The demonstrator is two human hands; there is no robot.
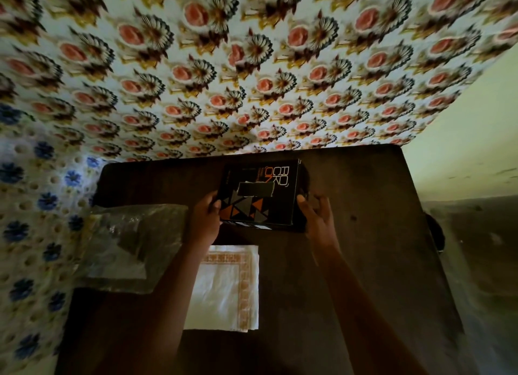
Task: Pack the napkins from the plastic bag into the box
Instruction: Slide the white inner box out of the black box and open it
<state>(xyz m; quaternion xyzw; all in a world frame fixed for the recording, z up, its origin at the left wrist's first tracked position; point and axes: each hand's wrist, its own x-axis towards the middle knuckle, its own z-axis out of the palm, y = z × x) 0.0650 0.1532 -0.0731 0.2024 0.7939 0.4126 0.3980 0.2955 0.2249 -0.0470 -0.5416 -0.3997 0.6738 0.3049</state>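
A black box (259, 194) with orange and grey triangles and white lettering sits closed near the far middle of the dark table (364, 248). My left hand (206, 220) grips its left side and my right hand (316, 220) grips its right side. A stack of white napkins (227, 287) with an orange patterned border lies flat on the table just in front of the box, partly under my left forearm. A clear plastic bag (123, 248) lies crumpled at the table's left edge.
A flowered cloth (252, 66) hangs behind the table, and a blue-flowered cloth (30, 206) lies to the left. A dark round object (437, 231) sits beyond the table's right edge. Bare tabletop shows to the right of the box.
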